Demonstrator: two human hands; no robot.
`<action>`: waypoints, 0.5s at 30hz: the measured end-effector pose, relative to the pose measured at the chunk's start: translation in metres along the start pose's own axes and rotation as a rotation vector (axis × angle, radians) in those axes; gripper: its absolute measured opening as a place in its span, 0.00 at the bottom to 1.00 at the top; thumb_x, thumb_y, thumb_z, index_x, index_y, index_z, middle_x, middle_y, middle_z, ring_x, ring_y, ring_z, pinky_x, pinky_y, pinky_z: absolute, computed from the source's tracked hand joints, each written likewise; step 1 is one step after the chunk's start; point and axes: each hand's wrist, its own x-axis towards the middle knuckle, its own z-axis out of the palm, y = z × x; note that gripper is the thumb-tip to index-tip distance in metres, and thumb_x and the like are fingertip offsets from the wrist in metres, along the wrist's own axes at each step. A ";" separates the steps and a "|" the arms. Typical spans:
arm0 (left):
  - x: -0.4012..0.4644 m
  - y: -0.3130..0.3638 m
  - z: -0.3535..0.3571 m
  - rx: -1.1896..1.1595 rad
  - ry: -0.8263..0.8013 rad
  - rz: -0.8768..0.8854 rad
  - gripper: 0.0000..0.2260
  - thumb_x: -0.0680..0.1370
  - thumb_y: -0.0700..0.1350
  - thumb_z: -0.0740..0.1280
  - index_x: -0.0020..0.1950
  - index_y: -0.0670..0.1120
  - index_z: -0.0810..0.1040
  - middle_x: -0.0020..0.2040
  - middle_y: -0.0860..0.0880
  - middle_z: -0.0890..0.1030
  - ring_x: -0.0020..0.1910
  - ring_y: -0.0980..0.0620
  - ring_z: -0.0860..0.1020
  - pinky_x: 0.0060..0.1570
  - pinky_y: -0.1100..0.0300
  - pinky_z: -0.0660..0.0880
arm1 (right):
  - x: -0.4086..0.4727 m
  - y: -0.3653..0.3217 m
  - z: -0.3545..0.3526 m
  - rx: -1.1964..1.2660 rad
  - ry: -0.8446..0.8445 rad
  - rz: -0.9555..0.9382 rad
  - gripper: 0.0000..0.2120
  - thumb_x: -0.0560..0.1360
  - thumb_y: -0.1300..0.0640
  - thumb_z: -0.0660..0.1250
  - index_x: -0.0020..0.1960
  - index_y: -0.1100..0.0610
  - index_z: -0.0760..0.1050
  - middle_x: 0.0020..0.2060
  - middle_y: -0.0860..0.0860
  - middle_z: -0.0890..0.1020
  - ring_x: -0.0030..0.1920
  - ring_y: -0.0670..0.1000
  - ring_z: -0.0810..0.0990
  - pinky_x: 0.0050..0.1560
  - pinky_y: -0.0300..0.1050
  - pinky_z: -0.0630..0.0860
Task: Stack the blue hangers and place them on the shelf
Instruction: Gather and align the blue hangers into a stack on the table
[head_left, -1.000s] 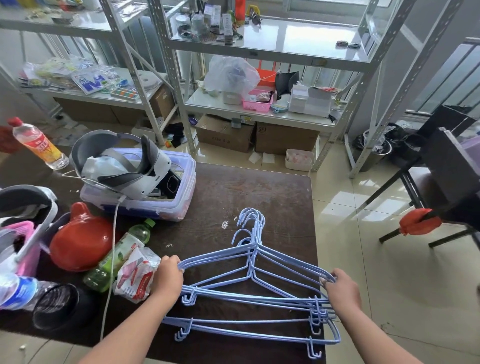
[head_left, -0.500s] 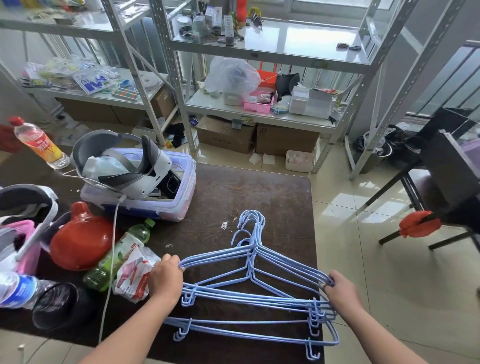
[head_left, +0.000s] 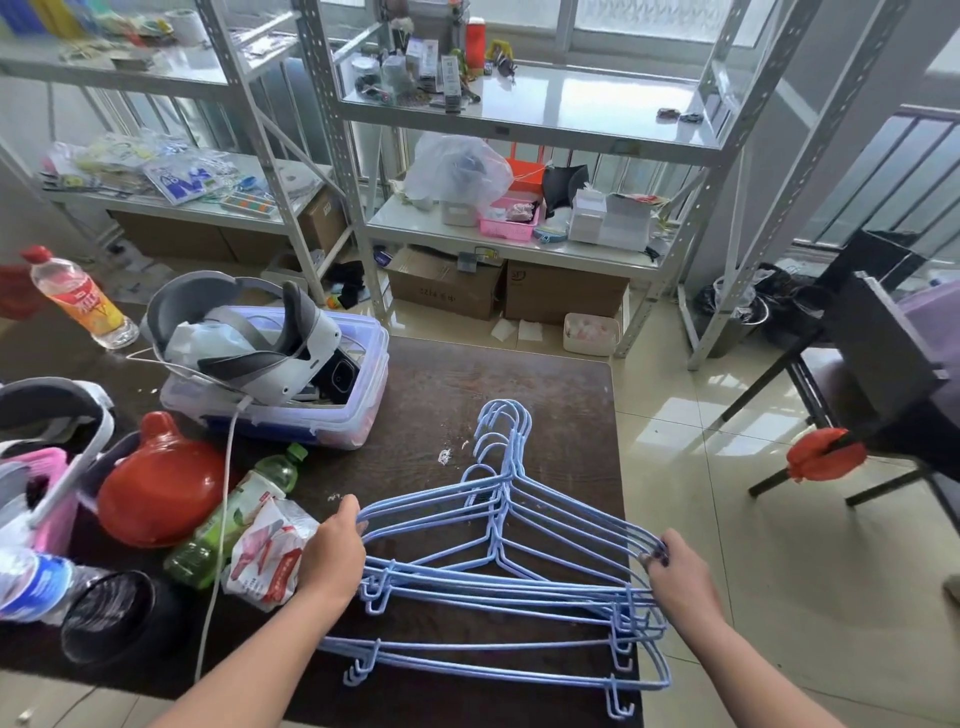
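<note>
The table (head_left: 545, 379) lay under both my hands, dark and crowded off to the left of my grip. On it, between my hands, sat the blue hangers (head_left: 498, 525), a loose pile with the hooks pointing away from me toward the shelf (head_left: 524, 244) beyond the table's far edge. Their long axis ran side to side, from one hand across to the other, with the bottom bars nearest my body. A few hangers lay closer to me than my grip reached, their bars slid out of line with the rest.

My left hand (head_left: 332, 556) was curled round the left shoulders of the upper hangers, thumb on top. My right hand (head_left: 675, 571) pinched the right shoulder ends together, just at the table's right edge.

I judged the main risk to be lifting too soon. The nearer hangers were outside my grip, so they would likely stay behind or catch by their small clips and drag. The hooks were fanned, not nested, and could snag one another as I squared the pile. The wire was thin and smooth, so a bundle held only at its tips could sag or slip. The snack packet (head_left: 270, 556) touching my left hand might be knocked aside.
</note>
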 end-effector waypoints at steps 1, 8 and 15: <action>0.000 0.000 -0.001 -0.048 -0.018 0.008 0.08 0.79 0.40 0.58 0.40 0.47 0.64 0.34 0.47 0.76 0.33 0.45 0.75 0.33 0.53 0.70 | -0.001 0.001 -0.001 0.019 0.003 0.011 0.11 0.78 0.56 0.64 0.38 0.53 0.67 0.32 0.56 0.78 0.30 0.54 0.74 0.30 0.45 0.69; 0.000 0.000 -0.011 -0.244 -0.017 -0.042 0.09 0.76 0.36 0.61 0.38 0.46 0.69 0.33 0.45 0.76 0.33 0.47 0.75 0.32 0.54 0.71 | 0.000 0.002 -0.009 -0.005 -0.096 0.131 0.10 0.75 0.56 0.68 0.37 0.58 0.73 0.33 0.58 0.79 0.26 0.54 0.78 0.22 0.39 0.74; 0.000 -0.008 -0.003 -0.222 0.035 -0.078 0.06 0.75 0.35 0.64 0.41 0.45 0.75 0.40 0.47 0.77 0.41 0.46 0.76 0.40 0.54 0.72 | 0.002 0.006 0.004 -0.053 -0.088 0.172 0.06 0.75 0.57 0.67 0.48 0.60 0.73 0.40 0.59 0.80 0.27 0.56 0.81 0.19 0.42 0.75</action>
